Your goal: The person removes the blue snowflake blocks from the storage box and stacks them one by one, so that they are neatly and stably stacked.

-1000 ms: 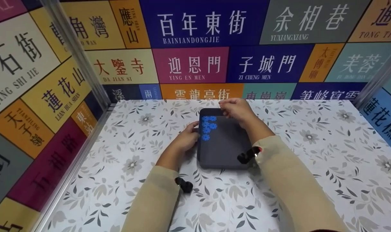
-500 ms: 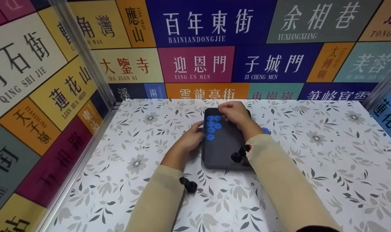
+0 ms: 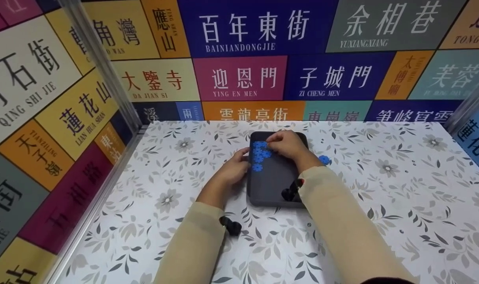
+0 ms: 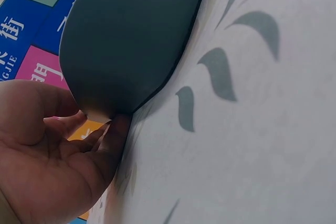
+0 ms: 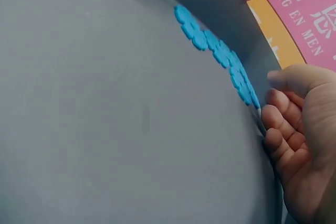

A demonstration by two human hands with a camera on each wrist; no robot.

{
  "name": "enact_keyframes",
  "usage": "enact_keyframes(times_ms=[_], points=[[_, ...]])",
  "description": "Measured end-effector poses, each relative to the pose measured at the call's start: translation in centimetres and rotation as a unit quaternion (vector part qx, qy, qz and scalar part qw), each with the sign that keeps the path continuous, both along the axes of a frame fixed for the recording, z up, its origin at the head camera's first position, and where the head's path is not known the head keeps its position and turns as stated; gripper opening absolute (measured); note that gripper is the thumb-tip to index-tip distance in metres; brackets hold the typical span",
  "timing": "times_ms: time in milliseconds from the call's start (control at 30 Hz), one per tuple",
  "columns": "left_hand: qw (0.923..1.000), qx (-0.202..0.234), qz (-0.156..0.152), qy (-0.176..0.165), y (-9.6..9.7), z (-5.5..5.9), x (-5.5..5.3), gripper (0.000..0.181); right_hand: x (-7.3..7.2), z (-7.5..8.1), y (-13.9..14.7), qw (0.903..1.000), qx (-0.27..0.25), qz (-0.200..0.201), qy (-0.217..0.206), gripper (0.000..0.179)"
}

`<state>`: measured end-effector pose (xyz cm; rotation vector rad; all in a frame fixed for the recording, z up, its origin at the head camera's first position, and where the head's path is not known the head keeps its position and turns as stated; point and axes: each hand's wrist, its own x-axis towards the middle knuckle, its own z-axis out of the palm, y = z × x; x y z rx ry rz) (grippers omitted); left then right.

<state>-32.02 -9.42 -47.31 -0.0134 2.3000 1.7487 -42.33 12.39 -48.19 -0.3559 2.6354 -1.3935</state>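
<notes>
A dark grey rectangular tray [image 3: 277,189] lies on the table. Several blue flower-shaped discs [image 3: 257,158] sit in its upper left part; in the right wrist view these blue discs [image 5: 197,35] form a row along the wall. My left hand [image 3: 234,169] holds the tray's left side, and in the left wrist view its fingers and thumb meet the tray's outer wall [image 4: 131,40]. Over the tray's far part, my right hand [image 3: 287,145] has bent fingers, the fingertips right at the upper discs. I cannot tell whether a disc is between them.
More blue discs [image 3: 324,159] lie on the table just right of the tray, partly behind the right forearm. The table [image 3: 381,205] has a white leaf-and-flower cover. Colourful sign-printed walls [image 3: 239,79] stand at the back and sides.
My right hand has come left and then down from the tray's far rim to the blue discs. The blue discs right of the tray have come into sight. My left hand stays at the tray's side.
</notes>
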Motion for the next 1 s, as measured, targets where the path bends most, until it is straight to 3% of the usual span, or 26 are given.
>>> enact_keyframes(times_ms=[267,500,800,1000], points=[[0.9999,-0.015,-0.006,0.004,-0.04,0.13,-0.04,0.071,-0.15,0.01,0.3,0.996,0.073,0.052,0.001,0.038],[0.9998,-0.014,-0.008,0.009,-0.04,0.12,0.01,0.071,-0.08,0.16,0.17,0.9902,0.116,0.075,0.02,0.033],[0.9999,-0.006,-0.006,0.014,0.04,-0.1,-0.11,0.071,-0.13,0.1,0.48,0.988,0.119,0.094,0.025,0.038],[0.9999,0.006,-0.007,0.013,0.1,-0.08,-0.12,0.071,-0.2,-0.02,0.42,0.9907,0.102,0.087,0.02,0.038]])
